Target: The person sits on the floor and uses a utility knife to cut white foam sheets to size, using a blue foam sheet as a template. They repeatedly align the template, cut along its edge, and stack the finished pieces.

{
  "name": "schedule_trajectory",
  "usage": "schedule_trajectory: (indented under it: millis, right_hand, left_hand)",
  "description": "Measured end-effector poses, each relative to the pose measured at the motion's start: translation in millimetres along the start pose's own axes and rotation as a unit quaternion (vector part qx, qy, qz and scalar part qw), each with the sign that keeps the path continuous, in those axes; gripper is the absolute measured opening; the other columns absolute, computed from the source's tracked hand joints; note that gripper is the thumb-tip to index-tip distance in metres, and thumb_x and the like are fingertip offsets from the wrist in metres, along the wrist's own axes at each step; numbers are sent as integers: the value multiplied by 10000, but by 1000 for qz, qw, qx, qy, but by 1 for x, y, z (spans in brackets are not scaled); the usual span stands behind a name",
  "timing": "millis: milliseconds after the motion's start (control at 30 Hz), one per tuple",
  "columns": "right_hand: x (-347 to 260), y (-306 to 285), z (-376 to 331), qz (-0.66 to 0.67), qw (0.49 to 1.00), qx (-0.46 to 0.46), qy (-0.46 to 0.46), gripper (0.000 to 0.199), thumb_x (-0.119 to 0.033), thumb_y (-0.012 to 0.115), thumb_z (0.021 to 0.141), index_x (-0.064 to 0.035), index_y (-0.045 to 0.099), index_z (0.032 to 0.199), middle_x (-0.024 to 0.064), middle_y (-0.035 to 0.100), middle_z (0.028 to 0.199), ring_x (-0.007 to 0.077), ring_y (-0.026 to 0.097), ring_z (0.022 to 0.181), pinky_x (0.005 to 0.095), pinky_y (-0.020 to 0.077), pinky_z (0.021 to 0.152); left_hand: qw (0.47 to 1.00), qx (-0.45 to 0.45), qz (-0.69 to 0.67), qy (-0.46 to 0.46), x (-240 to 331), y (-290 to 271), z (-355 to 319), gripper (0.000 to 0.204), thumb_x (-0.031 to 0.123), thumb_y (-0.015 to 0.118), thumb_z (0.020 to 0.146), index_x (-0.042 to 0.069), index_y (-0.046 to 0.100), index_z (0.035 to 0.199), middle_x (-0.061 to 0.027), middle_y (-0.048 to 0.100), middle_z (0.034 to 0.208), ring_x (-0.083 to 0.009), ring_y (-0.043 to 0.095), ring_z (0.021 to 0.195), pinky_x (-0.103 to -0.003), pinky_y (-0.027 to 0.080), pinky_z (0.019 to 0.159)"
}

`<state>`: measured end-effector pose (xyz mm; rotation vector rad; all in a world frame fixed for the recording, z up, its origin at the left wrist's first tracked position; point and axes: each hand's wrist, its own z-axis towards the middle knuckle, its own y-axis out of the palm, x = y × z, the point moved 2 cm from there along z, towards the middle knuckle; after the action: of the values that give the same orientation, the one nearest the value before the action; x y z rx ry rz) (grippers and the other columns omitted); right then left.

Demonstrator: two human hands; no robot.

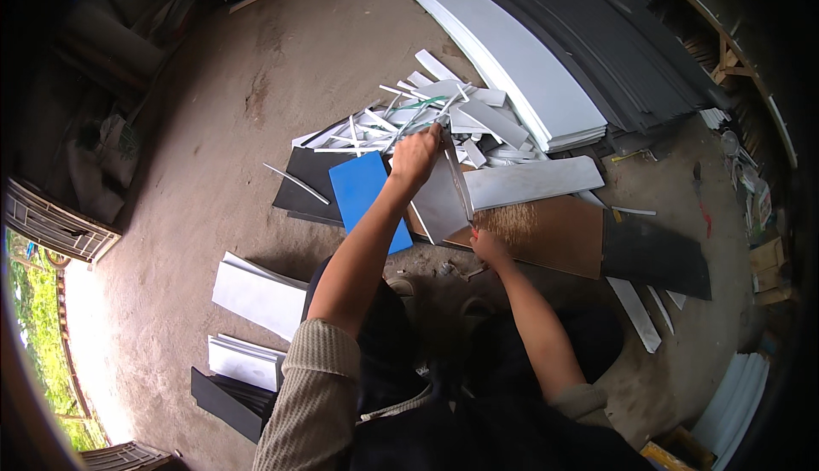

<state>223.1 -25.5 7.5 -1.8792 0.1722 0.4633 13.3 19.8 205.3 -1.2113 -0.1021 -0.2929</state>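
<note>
White sheets (260,299) on floor at far L. Blue sheet (363,188) next, partly behind L forearm. L hand (415,157) curled nearly closed at far end of strip (459,179); can't tell if gripping or just pressing. Strip slants across pale sheet (437,202), mid-pic. R hand (489,247), blurry, closed round small red handle (474,231) nr strip's near end. Brown board (567,236), then black board (657,258) to R.

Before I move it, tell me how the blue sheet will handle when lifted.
The blue sheet is probably fairly stiff: its edges run straight. It looks thin, so it may be light for its size. Flat-faced, it would likely slide rather than roll.
</note>
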Motion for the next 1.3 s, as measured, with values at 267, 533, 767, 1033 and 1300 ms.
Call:
schedule_trajectory:
  millis: [267,533,767,1033,1300]
  right_hand:
    - [-34,-135,-20,-359,926,97,-57,181,-132,468,814,-101,646,821,64,639,830,208,632,787,344,479,604]
    - [-26,-197,-38,-252,941,225,-33,132,-111,491,791,-42,600,818,141,635,720,240,641,708,357,484,574]
    - [0,-208,-37,-69,979,194,4,278,-234,486,789,13,612,795,225,606,774,366,599,760,447,467,690]
    - [43,-219,-17,210,953,204,-70,370,-310,677,719,-38,447,621,33,448,543,144,423,505,320,370,501]
    - [26,-218,-8,318,934,128,-99,287,-136,733,663,-30,487,767,20,503,636,126,537,586,272,442,554]
  left_hand:
    - [967,150,-182,-96,-7,-43,-5,245,215,574,798,8,476,885,-205,589,754,-394,569,694,-452,431,574]
    - [946,163,-278,36,74,-25,-35,227,164,559,812,4,423,898,-230,549,818,-414,540,720,-450,424,601]
    - [938,214,-251,-113,14,-35,-19,225,141,587,802,-9,419,809,-196,557,649,-366,540,591,-397,416,520]
    - [925,150,-332,-106,7,-59,-12,241,181,588,815,-10,497,932,-136,604,690,-161,576,591,-305,447,548]
    - [915,187,-353,-49,3,-76,-14,215,170,614,801,-2,499,861,-102,584,633,-125,495,531,-268,411,523]
